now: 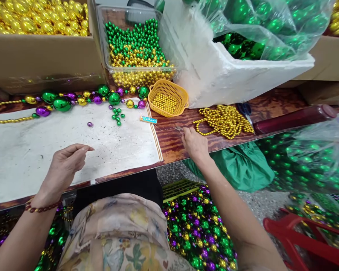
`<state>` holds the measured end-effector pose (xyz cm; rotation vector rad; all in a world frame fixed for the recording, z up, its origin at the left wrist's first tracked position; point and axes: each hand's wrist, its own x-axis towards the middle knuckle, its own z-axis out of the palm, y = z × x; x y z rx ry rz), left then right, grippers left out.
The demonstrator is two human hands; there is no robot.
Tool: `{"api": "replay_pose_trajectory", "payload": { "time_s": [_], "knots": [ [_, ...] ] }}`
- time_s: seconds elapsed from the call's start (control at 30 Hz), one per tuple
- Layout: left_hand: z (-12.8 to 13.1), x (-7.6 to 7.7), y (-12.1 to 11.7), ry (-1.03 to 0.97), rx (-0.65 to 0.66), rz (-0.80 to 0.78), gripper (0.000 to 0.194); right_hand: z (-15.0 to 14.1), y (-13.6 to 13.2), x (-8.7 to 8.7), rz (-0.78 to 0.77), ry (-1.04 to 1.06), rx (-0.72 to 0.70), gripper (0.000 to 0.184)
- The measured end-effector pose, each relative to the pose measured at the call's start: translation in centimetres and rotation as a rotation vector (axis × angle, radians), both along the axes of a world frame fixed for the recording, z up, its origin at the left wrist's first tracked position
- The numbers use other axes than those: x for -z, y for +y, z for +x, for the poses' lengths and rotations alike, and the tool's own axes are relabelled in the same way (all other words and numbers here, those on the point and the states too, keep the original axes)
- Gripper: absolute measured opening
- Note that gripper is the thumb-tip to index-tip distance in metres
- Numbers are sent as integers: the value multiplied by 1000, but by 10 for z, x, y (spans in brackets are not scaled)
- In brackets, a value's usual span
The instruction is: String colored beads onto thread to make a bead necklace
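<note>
Over the white cloth (25,150), the left hand (66,162) has its thumb and fingertips together; whether they pinch a thread cannot be told. Beyond that hand lie a loose purple bead (90,124), a cluster of small green beads (118,119) and, farther off, a multicolored bead string (62,104). To its right, over the bare wood of the tabletop (172,148), the right hand (194,142) is closed on a small metal tool (178,128), the tip pointing left. Beyond the right hand sits the yellow basket (183,98) of gold beads; just to that hand's right are piled gold strands (226,120).
</note>
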<state>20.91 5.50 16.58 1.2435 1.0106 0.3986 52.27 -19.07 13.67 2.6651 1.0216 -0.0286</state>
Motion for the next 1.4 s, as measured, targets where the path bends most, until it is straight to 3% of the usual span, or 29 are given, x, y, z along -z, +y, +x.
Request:
{"api": "replay_pose_trajectory", "payload": {
  "time_s": [0.2, 0.53, 1.07, 1.23, 1.4],
  "knots": [
    [3, 2, -3, -11, 37, 12, 20, -2, 5, 2, -26, 43, -43, 30],
    [2, 7, 1, -36, 76, 33, 20, -11, -9, -3, -10, 21, -16, 28],
    [10, 3, -8, -48, 100, 30, 24, -10, 7, 4, 47, -7, -87, 29],
    [11, 10, -6, -65, 96, 27, 28, -7, 15, 13, 19, 28, -102, 29],
    [10, 19, -2, -48, 117, 30, 27, -14, 13, 2, 2, 104, -102, 28]
  ]
}}
